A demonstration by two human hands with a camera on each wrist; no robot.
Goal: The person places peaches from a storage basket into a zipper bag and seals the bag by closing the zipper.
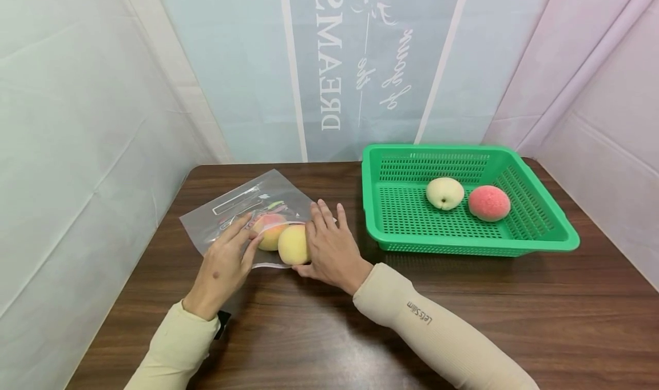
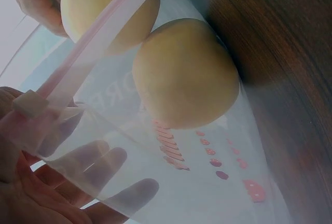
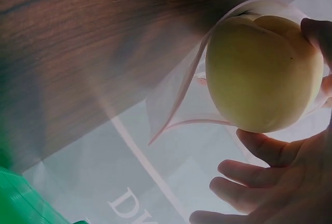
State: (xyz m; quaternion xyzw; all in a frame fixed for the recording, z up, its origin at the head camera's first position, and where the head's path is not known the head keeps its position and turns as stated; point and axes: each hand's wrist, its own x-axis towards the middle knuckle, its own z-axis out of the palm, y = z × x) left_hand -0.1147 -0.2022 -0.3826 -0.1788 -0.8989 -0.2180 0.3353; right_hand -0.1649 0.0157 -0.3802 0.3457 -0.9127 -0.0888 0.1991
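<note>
A clear zip bag (image 1: 278, 187) with printed marks lies on the table, its mouth toward me. One red-and-yellow peach (image 1: 273, 240) is inside. My left hand (image 1: 222, 267) pinches the bag's left edge by the white zip slider (image 2: 31, 103), some fingers showing through the film. A second, yellow peach (image 3: 264, 73) sits in the bag's mouth, partly within the zip edge. Thumb and index finger of my right hand (image 1: 334, 253) grip it from opposite sides, the other fingers spread. In the left wrist view it touches the peach inside (image 2: 187, 73).
To the right stands a green plastic basket (image 1: 473, 245) holding a whitish peach (image 1: 445, 193) and a pink peach (image 1: 489, 203). The brown wooden table (image 1: 309, 333) meets a printed cloth (image 1: 391, 132) at the back; white cloth hangs on both sides.
</note>
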